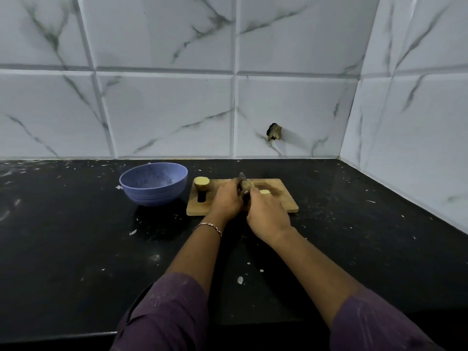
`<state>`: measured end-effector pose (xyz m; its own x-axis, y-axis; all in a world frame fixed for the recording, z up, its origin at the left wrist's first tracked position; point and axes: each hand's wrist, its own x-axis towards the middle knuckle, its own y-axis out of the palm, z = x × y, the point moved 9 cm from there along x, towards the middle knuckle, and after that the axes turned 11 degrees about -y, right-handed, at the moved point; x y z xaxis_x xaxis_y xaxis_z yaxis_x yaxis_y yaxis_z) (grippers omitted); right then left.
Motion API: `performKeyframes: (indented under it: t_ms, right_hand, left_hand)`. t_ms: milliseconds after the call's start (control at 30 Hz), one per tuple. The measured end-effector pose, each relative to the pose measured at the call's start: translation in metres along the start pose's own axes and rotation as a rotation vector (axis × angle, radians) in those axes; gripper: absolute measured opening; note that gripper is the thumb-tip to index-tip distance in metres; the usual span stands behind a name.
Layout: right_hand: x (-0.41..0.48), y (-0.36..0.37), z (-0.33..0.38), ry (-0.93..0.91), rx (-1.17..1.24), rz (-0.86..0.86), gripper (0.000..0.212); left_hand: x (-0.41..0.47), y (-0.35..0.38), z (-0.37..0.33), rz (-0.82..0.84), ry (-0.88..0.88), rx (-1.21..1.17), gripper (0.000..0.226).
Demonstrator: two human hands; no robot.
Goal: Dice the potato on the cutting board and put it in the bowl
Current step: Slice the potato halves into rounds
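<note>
Item 1: wooden cutting board [285,200], centre of frame, on a black speckled counter [76,236]. Item 2: potato half [201,184], cut face up, at the board's left end beside the handle slot. Item 3: pale potato piece [265,191], mid-board, just past the right hand [268,215]. Item 4: knife [242,176], blade tip rising between both hands. Item 5: left hand [226,200], fingers curled together against the knife; the right hand's fingers are curled too. Cannot tell which hand grips the knife. Item 6: blue bowl [152,196], left of the board, just apart. Item 7: bracelet [207,227] on the left wrist.
</note>
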<state>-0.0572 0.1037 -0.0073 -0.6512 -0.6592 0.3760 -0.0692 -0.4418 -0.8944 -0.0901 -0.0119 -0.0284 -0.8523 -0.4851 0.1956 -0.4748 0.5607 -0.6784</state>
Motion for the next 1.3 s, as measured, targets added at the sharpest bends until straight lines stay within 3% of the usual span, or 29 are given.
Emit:
performKeyframes:
  t_ms: [833,1000,1133,1300]
  right_hand:
    - [-0.010,0.002,0.012,-0.092,-0.284,-0.041,0.033]
    - [-0.010,0.000,-0.001,-0.039,-0.194,-0.052,0.035]
    - [-0.009,-0.006,-0.013,0.058,0.028,-0.168,0.039]
    - [-0.009,-0.008,-0.011,0.045,0.150,-0.237,0.040]
  left_hand:
    - [-0.003,-0.006,0.004,0.021,-0.046,-0.025,0.052]
    - [-0.001,-0.003,0.005,0.003,-0.023,-0.015,0.055]
    - [0.000,-0.004,0.007,-0.032,-0.025,-0.021,0.053]
    - [0.001,-0.006,0.007,-0.050,-0.024,-0.009,0.053]
